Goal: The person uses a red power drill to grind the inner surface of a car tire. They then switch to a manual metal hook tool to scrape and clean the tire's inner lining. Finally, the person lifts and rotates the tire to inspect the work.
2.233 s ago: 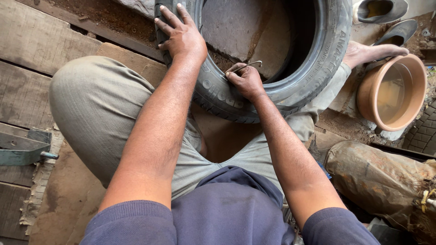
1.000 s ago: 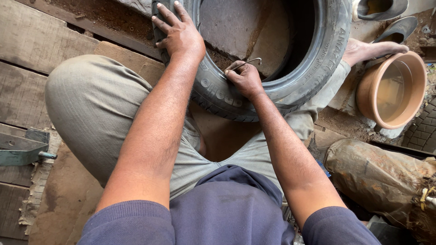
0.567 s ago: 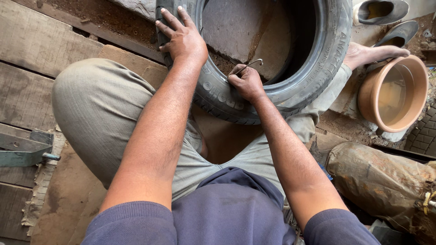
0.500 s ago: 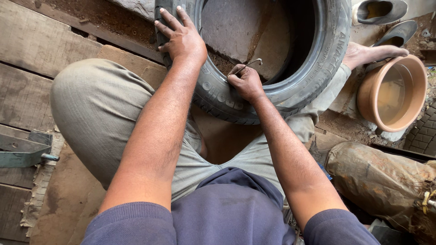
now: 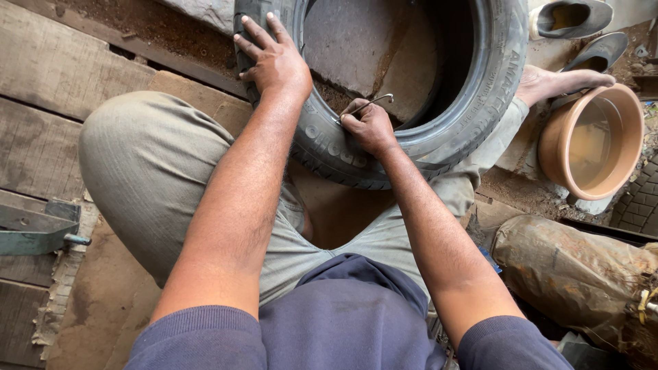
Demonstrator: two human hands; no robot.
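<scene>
Pretty rough workshop floor here: wide, weathered wooden planks are laid across the left side, stained dark and split by gaps. Dirt and grit are scattered along the top edge. A flat stone slab is seen beyond, with bare earth to the right. A terracotta basin is set on that ground, two worn slippers behind it, a muddy sack below. Everything is lit by soft, even daylight.

Black tyre — terracotta, perhaps, basin

One tyre, one clay bowl, two shoes.
</scene>
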